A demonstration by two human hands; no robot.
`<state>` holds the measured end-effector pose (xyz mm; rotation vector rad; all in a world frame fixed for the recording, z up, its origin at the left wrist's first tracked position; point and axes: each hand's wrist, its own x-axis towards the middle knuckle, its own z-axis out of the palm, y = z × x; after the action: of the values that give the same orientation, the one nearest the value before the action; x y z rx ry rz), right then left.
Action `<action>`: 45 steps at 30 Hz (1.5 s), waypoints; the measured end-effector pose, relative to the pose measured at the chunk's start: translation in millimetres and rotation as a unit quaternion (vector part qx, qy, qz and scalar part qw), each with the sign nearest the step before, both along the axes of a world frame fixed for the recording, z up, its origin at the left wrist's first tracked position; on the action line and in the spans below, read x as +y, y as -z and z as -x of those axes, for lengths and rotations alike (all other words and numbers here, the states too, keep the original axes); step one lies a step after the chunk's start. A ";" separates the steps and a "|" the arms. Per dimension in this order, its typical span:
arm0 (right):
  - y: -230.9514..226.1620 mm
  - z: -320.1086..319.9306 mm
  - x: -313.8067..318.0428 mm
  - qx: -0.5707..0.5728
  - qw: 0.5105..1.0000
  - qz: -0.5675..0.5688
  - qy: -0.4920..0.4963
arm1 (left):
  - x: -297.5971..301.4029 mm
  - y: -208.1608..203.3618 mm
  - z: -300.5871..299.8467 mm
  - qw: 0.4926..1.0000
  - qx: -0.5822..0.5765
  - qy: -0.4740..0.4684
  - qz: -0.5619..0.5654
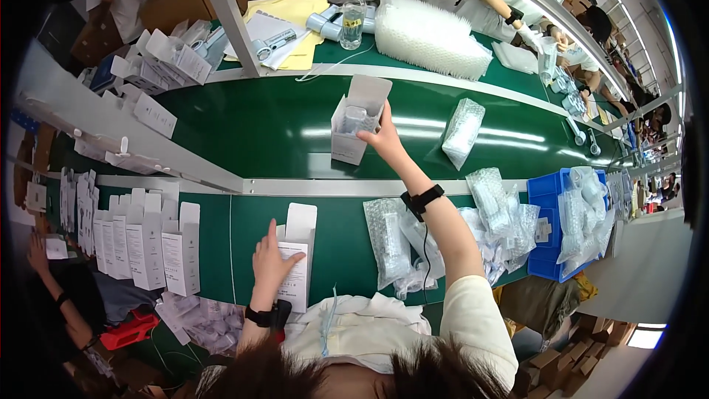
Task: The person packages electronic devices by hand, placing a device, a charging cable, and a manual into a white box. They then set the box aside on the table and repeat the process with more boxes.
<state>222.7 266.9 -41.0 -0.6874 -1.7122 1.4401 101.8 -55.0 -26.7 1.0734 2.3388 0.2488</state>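
On the green conveyor, my right hand (382, 137) grips a white carton (347, 149) at its right side, thumb across the near edge. That carton's lid flap stands up, and a clear bubble-wrapped item (355, 120) shows inside. Closer to me, my left hand (275, 262) is open, with index finger stretched forward and thumb spread over the face of another white carton (298, 281). This second carton stands upright with its top flap raised; its inside is hidden. A bubble-wrapped pack (464, 133) lies on the conveyor, right of my right hand.
Upright white cartons (144, 247) line the bench at left. Bubble-wrapped packs (388, 240) are piled at right, beside a blue bin (545, 236). Beyond the conveyor, a shelf carries a water bottle (353, 21) and a bubble-wrap stack (428, 37). A metal post (229, 15) rises at left. Other people work nearby.
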 end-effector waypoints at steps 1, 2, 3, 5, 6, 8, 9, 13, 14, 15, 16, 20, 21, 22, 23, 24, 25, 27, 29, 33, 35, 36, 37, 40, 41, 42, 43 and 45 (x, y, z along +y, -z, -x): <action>4.0 -8.4 3.9 -0.001 1.000 0.005 -0.027 | 0.2 24.2 16.9 0.994 -0.080 -0.012 -0.068; 6.1 -15.6 9.3 -0.003 0.998 0.010 -0.058 | -2.1 48.9 33.0 0.978 -0.159 -0.027 -0.136; 3.2 -25.8 18.4 -0.032 0.999 0.017 -0.021 | -3.4 61.7 39.5 0.949 -0.236 -0.042 -0.202; 16.2 -65.8 68.4 -0.224 0.934 -0.217 0.176 | 4.7 53.3 37.2 0.915 -0.338 -0.084 -0.205; 15.8 -82.3 83.1 -0.406 0.846 -0.187 0.290 | 3.0 45.0 34.3 0.868 -0.430 -0.139 -0.204; 6.9 -95.2 96.7 -0.602 0.688 -0.111 0.390 | 0.7 29.0 31.4 0.810 -0.515 -0.196 -0.202; 10.6 -108.1 105.0 -0.609 0.696 -0.031 0.380 | 2.9 20.5 30.1 0.822 -0.499 -0.162 -0.219; 56.0 -153.9 132.0 -0.567 0.736 0.059 0.365 | 28.9 -22.9 18.0 0.877 -0.391 -0.018 -0.278; 63.9 -158.7 130.1 -0.545 0.753 0.068 0.363 | 39.5 -35.4 13.1 0.901 -0.311 0.058 -0.296; 62.9 -159.3 125.2 -0.547 0.754 0.068 0.358 | 49.2 -46.6 7.2 0.902 -0.310 0.053 -0.294; 53.8 -156.9 120.1 -0.389 0.839 0.153 0.349 | 61.5 -56.5 2.4 0.906 -0.268 0.097 -0.314; -28.8 -137.7 63.5 0.079 0.918 0.336 0.196 | 88.7 -49.4 -25.7 0.909 -0.215 0.129 -0.334; -55.3 -136.2 38.9 0.200 0.909 0.348 0.112 | 90.7 -42.7 -30.8 0.908 -0.219 0.131 -0.332; -75.6 -134.3 14.3 0.234 0.900 0.354 0.102 | 92.3 -36.5 -36.8 0.904 -0.194 0.133 -0.358; -89.6 -127.9 -11.9 0.268 0.889 0.361 0.090 | 92.2 -29.2 -42.9 0.899 -0.168 0.132 -0.383; -102.0 -118.0 -42.3 0.279 0.889 0.338 0.132 | 93.1 -24.1 -49.5 0.892 -0.145 0.135 -0.407; -110.3 -102.8 -71.4 0.289 0.887 0.315 0.173 | 93.4 -21.1 -54.2 0.890 -0.152 0.142 -0.405; -117.7 -74.1 -117.0 0.298 0.882 0.275 0.241 | 92.6 -17.7 -62.2 0.885 -0.185 0.079 -0.420; -92.3 -50.2 -141.0 0.231 0.908 0.144 0.319 | 94.2 -14.6 -69.1 0.878 -0.211 0.068 -0.424; -56.3 -31.0 -168.1 0.022 0.890 -0.309 0.335 | 88.2 -2.7 -69.2 0.832 -0.207 0.032 -0.513; -72.6 -46.0 -177.8 -0.055 0.896 -0.334 0.287 | 78.4 7.9 -74.2 0.873 -0.125 0.012 -0.471; -81.9 -55.3 -182.9 -0.126 0.899 -0.353 0.225 | 72.4 11.6 -74.8 0.890 -0.083 0.002 -0.449; -87.2 -66.7 -186.8 -0.197 0.894 -0.368 0.164 | 66.8 12.4 -73.1 0.890 -0.089 0.013 -0.447; -73.6 -136.9 -182.4 -0.157 0.906 -0.323 0.225 | 49.7 15.6 -49.3 0.871 -0.147 -0.007 -0.469; -60.5 -170.5 -179.5 -0.190 0.904 -0.246 0.293 | 43.6 14.6 -46.1 0.871 -0.147 -0.006 -0.470; -48.8 -200.7 -174.8 -0.273 0.856 -0.222 0.378 | 35.0 15.4 -41.0 0.874 -0.157 0.000 -0.460; -37.4 -235.8 -170.8 -0.368 0.804 -0.209 0.418 | 29.3 13.0 -37.9 0.876 -0.168 0.008 -0.452; -8.6 -289.2 -174.4 -0.558 0.707 -0.133 0.414 | 28.0 9.0 -37.1 0.876 -0.178 0.012 -0.448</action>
<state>512.0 92.5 -32.4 -2.0861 -1.8654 -0.0042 138.9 -27.0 -35.7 1.2909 1.8470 1.4911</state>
